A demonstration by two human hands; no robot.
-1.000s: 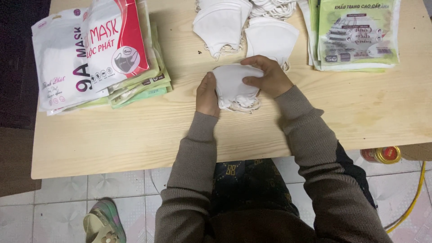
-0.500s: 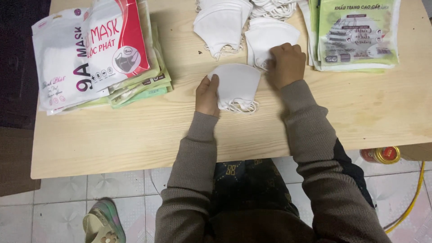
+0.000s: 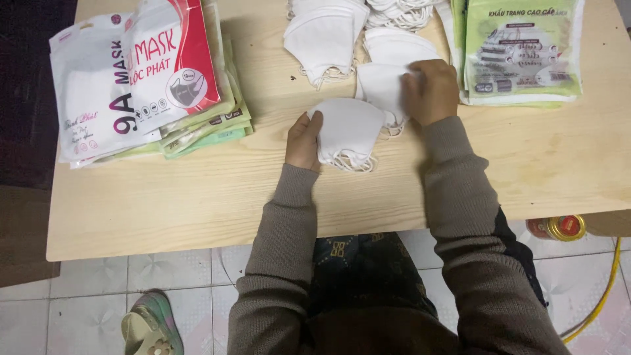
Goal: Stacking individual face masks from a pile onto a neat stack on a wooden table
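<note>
A small stack of white face masks [image 3: 348, 131] lies on the wooden table [image 3: 197, 197] in front of me, ear loops hanging out below. My left hand [image 3: 303, 141] grips its left edge, thumb on top. My right hand [image 3: 430, 91] rests on a single white mask [image 3: 381, 89] just beyond the stack, fingers curled over its right side. Further back lie more white masks: one pile [image 3: 325, 36] at the middle and another pile [image 3: 397, 46] beside it.
A fanned stack of printed mask pouches [image 3: 141, 79], white, red and green, fills the table's left. Green pouches [image 3: 522, 49] lie at the right. Below the table are a tiled floor, a slipper [image 3: 151, 325], a round tin [image 3: 559, 228] and a yellow cable [image 3: 605, 289].
My right hand left the stack and reached back to the loose masks, then drew one mask toward the stack. My left hand stayed on the stack's left edge.
</note>
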